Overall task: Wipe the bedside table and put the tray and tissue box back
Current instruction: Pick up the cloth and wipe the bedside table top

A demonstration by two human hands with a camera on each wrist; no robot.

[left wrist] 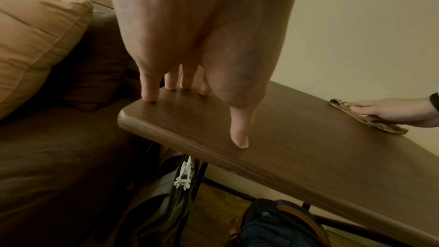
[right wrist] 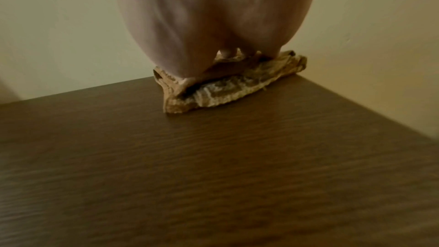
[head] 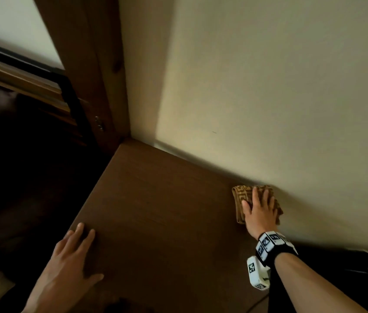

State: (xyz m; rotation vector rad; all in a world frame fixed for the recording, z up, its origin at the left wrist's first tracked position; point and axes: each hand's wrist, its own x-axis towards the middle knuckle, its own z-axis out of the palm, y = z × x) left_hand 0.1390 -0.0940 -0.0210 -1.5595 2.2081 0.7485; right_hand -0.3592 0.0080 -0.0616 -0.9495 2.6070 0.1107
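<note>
The dark wood bedside table (head: 167,211) fills the lower middle of the head view, its top bare. A folded tan patterned cloth (head: 243,193) lies at the table's far right corner against the wall. My right hand (head: 258,208) lies flat on the cloth (right wrist: 225,89) with straight fingers, pressing it down. My left hand (head: 74,256) rests flat on the table's near left edge, fingers spread, and its fingertips (left wrist: 149,97) touch the wood (left wrist: 297,147). The right hand (left wrist: 392,112) and cloth (left wrist: 370,121) also show in the left wrist view. Neither a tray nor a tissue box is in view.
A cream wall (head: 268,86) runs along the table's back and right side. A brown wooden post (head: 92,71) stands at the far left corner. A bed with a tan pillow (left wrist: 35,35) lies left of the table. Bags (left wrist: 273,226) sit on the floor below.
</note>
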